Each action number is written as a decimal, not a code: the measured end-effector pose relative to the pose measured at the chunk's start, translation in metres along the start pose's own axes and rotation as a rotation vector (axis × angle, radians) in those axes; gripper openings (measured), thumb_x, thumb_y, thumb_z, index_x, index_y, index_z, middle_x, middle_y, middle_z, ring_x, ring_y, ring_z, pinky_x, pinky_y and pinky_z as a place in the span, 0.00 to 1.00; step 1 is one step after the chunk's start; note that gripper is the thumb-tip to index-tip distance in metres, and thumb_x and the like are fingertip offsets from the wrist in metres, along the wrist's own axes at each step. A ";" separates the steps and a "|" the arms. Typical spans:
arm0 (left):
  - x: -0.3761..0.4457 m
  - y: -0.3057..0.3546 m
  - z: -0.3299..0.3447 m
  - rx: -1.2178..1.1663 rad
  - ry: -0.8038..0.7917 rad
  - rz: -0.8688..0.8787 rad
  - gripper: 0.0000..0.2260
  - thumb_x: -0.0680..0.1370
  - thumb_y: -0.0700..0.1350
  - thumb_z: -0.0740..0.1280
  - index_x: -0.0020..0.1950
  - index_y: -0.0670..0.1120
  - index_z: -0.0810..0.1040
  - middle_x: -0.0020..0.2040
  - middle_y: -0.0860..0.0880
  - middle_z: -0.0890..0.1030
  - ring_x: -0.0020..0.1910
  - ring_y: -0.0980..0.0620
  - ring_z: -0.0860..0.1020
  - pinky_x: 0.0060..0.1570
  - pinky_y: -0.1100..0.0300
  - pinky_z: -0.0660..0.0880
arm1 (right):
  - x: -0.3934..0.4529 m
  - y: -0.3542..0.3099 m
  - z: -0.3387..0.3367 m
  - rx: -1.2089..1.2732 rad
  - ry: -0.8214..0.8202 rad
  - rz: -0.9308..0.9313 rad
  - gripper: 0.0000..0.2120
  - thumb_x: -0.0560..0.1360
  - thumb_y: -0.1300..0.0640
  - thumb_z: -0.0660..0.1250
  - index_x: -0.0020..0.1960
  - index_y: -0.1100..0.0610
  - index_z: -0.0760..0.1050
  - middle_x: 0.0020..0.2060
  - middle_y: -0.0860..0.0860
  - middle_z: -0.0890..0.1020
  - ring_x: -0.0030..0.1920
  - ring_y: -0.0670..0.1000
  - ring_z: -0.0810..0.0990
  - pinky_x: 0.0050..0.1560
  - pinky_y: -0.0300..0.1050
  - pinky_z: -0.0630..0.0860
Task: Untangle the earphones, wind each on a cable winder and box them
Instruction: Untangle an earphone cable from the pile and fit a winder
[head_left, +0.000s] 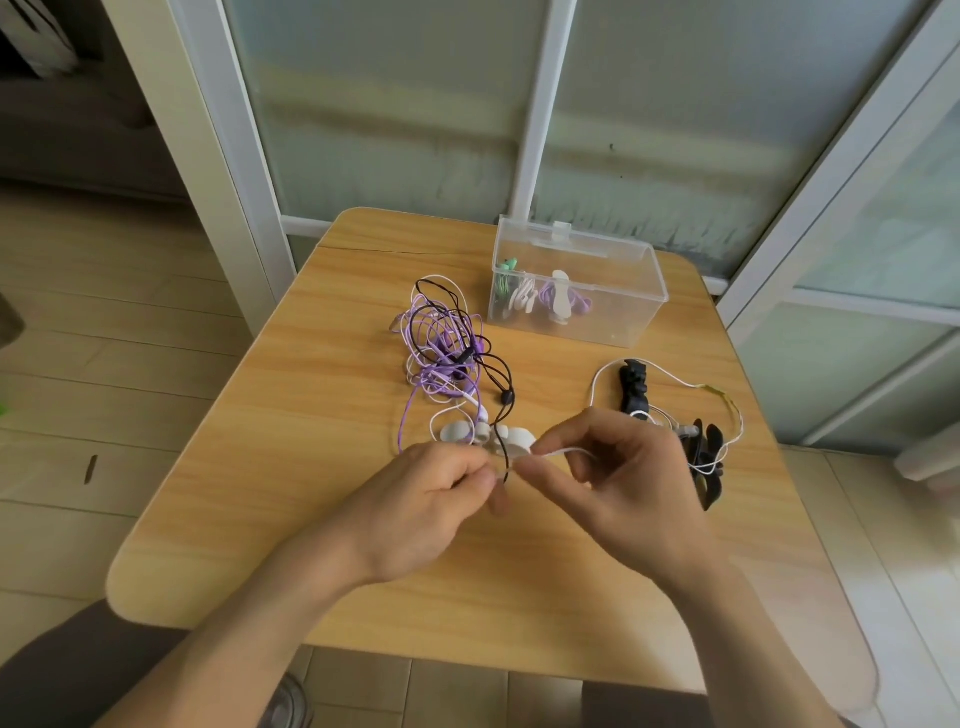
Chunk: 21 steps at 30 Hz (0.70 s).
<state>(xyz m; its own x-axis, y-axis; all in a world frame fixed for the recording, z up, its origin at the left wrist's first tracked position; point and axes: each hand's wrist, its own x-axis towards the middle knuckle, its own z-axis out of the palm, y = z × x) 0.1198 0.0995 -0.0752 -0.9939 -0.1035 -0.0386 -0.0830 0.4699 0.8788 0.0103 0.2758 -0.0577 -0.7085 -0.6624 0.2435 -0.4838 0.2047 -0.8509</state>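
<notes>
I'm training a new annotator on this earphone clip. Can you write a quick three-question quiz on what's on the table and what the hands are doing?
1. True or false: the clear plastic box already holds wound earphones.
2. What do the left hand and right hand pinch between them? A) a purple cable B) a white cable C) a black winder
3. Fill in: the tangle of purple, black and white cables lies to the ___ of the box in the picture.

Key: 1 true. 2 B. 3 left.
</notes>
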 end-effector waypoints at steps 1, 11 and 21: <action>0.000 0.000 -0.002 0.010 0.012 -0.030 0.14 0.77 0.55 0.57 0.38 0.53 0.78 0.30 0.56 0.69 0.31 0.54 0.66 0.35 0.55 0.64 | 0.001 0.001 -0.002 0.023 -0.009 0.024 0.06 0.71 0.54 0.78 0.39 0.51 0.83 0.25 0.48 0.75 0.26 0.45 0.68 0.30 0.35 0.64; 0.005 0.017 -0.019 -1.335 0.152 -0.172 0.18 0.78 0.56 0.55 0.34 0.46 0.70 0.29 0.52 0.60 0.29 0.53 0.52 0.28 0.59 0.48 | 0.003 0.006 0.017 0.025 -0.185 0.024 0.14 0.79 0.43 0.66 0.49 0.52 0.84 0.30 0.55 0.74 0.31 0.55 0.69 0.33 0.50 0.68; 0.009 0.011 -0.003 -0.788 0.482 0.035 0.12 0.75 0.43 0.66 0.56 0.42 0.81 0.46 0.45 0.86 0.46 0.50 0.85 0.26 0.69 0.66 | -0.010 0.002 0.051 -0.207 -0.326 -0.167 0.12 0.82 0.51 0.64 0.52 0.58 0.83 0.32 0.48 0.75 0.33 0.50 0.74 0.39 0.50 0.74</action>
<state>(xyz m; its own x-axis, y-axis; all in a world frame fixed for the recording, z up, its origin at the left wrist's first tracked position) 0.1099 0.1015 -0.0642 -0.8426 -0.5371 0.0406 0.1953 -0.2344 0.9523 0.0426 0.2459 -0.0858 -0.4281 -0.8853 0.1817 -0.6947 0.1937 -0.6928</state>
